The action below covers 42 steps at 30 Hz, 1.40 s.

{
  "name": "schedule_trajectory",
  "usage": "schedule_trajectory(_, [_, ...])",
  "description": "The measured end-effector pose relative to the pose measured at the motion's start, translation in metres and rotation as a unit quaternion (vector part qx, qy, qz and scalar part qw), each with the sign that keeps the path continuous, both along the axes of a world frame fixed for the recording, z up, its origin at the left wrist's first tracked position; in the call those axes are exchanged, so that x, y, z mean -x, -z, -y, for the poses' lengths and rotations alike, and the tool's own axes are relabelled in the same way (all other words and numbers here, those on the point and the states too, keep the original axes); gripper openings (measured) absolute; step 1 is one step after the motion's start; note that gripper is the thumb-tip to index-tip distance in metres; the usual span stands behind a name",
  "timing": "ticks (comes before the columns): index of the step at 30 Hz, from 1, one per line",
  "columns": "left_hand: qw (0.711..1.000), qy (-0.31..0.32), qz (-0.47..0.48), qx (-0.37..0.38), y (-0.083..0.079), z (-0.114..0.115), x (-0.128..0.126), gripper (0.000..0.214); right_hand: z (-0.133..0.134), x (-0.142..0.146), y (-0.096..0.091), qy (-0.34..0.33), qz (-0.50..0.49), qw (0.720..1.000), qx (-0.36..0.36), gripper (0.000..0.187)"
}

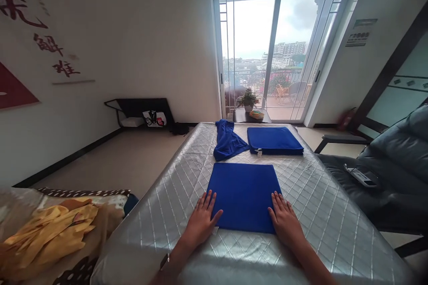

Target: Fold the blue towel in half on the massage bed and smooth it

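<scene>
A flat, neatly folded blue cloth (244,196) lies in front of me on a silver quilted table cover (180,187). At its left edge rests my left hand (202,216), fingers stretched out and palm down. My right hand (285,217) lies flat in the same way at the right edge, its thumb on the fabric. Neither hand grips anything. Beyond the folded piece, a stack of folded blue cloths (276,139) sits at the far right, with a small white label on its near edge. Left of the stack is a crumpled blue cloth (228,140).
A dark armchair (354,187) with a white device (361,176) on it stands to the right. Yellow clothing (56,231) lies in a heap at the lower left. Past the table's far edge, a small chair (251,118) holds a potted plant (248,99) before sliding glass doors.
</scene>
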<state>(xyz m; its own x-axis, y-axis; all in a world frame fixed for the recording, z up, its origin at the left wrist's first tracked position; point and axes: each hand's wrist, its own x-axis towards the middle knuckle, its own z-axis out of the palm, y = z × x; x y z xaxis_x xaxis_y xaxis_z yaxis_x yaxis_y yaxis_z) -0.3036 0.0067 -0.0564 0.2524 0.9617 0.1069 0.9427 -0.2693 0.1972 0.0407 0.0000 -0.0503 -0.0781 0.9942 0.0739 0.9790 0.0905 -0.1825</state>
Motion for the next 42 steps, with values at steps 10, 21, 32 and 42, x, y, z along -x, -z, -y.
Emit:
schedule_trajectory(10, [1.000,-0.006,0.002,-0.005,0.001,0.004,-0.004,0.081,0.041,-0.013,0.005,-0.019,0.015,0.999,0.027,0.064])
schedule_trajectory(21, [1.000,-0.008,-0.016,-0.009,-0.001,0.006,-0.003,0.078,0.013,0.003,-0.022,0.000,-0.004,1.000,0.022,0.064])
schedule_trajectory(32, [0.998,0.053,-0.027,-0.021,-0.021,-0.003,-0.071,0.076,0.014,0.011,-0.003,0.023,-0.015,0.999,0.017,0.063])
schedule_trajectory(42, [0.966,0.258,0.017,-0.026,-0.031,-0.034,-0.198,0.068,0.017,0.009,-0.008,0.006,-0.007,1.000,0.028,0.059])
